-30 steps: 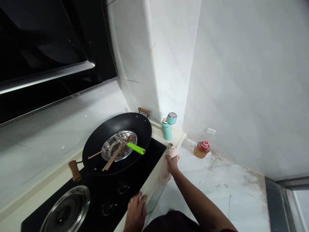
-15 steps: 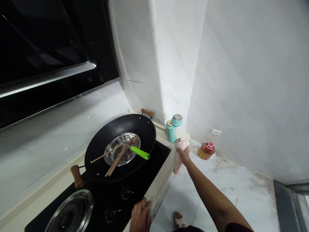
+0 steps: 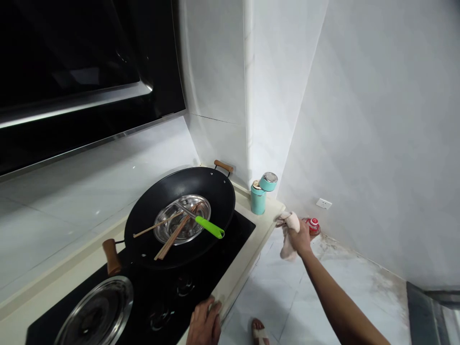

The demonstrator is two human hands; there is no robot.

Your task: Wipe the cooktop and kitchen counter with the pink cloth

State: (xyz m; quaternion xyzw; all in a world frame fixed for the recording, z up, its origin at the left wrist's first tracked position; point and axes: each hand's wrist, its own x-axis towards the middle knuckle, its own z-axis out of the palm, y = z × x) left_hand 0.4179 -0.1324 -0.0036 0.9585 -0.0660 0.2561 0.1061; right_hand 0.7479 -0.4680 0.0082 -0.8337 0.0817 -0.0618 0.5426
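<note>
My right hand (image 3: 301, 237) is closed around a pale pink cloth (image 3: 289, 224), held in the air just past the corner of the counter. The cloth hangs bunched below my fingers. Something greyish shows at its left end, too small to name. My left hand (image 3: 205, 320) lies on the front strip of the counter beside the cooktop, fingers stretched out and holding nothing. Near the cloth, on the counter corner, stands a turquoise canister (image 3: 258, 199) with its turquoise lid (image 3: 269, 181) tilted on top.
A black wok (image 3: 143, 215) sits on the cooktop (image 3: 201, 278), holding steel bowls (image 3: 161, 225), chopsticks (image 3: 172, 239) and a green-handled utensil (image 3: 210, 227). A steel lid (image 3: 125, 294) lies at the front left. A red-capped jar (image 3: 314, 225) stands on the floor, partly behind my hand.
My right hand has carried the cloth right, off the counter corner and out over the floor, where it now partly covers the jar. My left hand stays on the counter edge.
</note>
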